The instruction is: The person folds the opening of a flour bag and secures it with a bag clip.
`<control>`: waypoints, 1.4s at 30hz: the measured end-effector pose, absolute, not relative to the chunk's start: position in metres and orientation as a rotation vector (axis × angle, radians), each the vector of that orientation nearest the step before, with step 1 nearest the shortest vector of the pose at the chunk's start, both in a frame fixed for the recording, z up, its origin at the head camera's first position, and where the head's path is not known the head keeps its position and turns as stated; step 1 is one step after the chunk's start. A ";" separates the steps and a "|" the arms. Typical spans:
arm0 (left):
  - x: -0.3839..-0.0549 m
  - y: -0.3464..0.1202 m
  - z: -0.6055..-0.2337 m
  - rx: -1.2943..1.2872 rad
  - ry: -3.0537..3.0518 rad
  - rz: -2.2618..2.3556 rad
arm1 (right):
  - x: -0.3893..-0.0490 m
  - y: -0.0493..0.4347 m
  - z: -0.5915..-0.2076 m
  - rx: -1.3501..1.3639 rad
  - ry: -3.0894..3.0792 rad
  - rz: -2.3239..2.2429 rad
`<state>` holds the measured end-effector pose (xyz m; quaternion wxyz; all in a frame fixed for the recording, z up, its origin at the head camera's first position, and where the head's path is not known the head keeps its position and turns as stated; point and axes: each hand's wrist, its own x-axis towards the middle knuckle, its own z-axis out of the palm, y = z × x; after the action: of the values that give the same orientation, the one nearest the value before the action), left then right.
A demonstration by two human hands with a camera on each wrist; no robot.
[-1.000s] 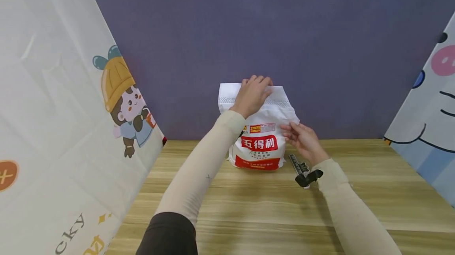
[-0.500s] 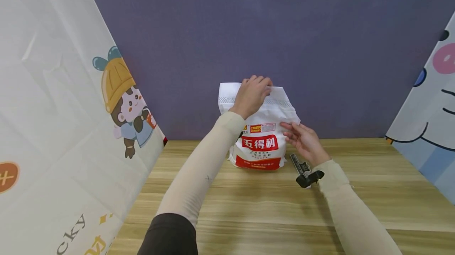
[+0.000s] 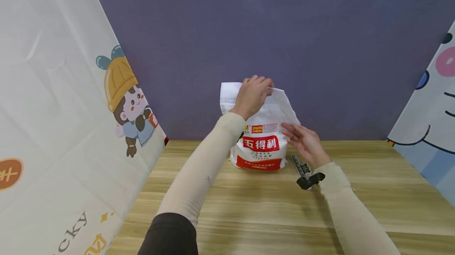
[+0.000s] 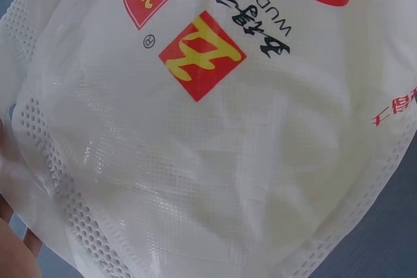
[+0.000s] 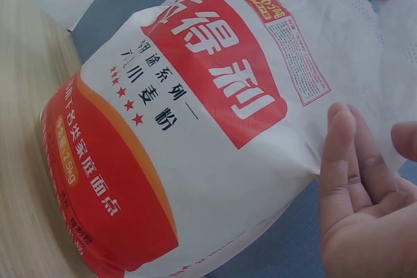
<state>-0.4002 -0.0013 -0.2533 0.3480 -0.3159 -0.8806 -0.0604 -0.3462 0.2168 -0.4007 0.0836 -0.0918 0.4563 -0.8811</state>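
Observation:
A white flour bag point(image 3: 261, 144) with red labels and large Chinese characters stands upright on the table against the dark backdrop. My left hand point(image 3: 253, 95) grips its top edge, fingers bent over behind it; the left wrist view shows mostly the bag's upper front point(image 4: 215, 141), with a bit of the hand point(image 4: 16, 245) at the lower left. Over at the bag's right side is my right hand point(image 3: 303, 140), palm toward the bag. Its fingers point(image 5: 342, 154) look nearly straight in the right wrist view, fingertips right at the side of the bag, thumb held apart.
A narrow black-and-white patterned piece point(image 3: 300, 166) lies on the wood-grain table point(image 3: 249, 207) under my right wrist, partly behind the black wrist camera point(image 3: 310, 180). A dark backdrop point(image 3: 337, 49) rises behind; printed cartoon panels point(image 3: 71, 109) stand at both sides.
The bag's upper right corner has turned back slightly, so less of its dotted band shows there. Both hands stay in nearly the same places.

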 end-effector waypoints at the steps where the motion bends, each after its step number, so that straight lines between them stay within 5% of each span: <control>1: -0.400 -0.001 -0.253 -0.818 -2.278 -0.156 | -0.346 0.217 -0.401 -0.284 1.352 -2.634; 42: -0.395 -0.003 -0.265 -0.932 -2.299 -0.279 | -0.339 0.215 -0.396 -0.162 1.624 -2.506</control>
<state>-0.3954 -0.0027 -0.2647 0.3172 -0.3540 -0.8734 -0.1060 -0.3391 0.2151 -0.3965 0.0755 -0.0541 0.5414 -0.8356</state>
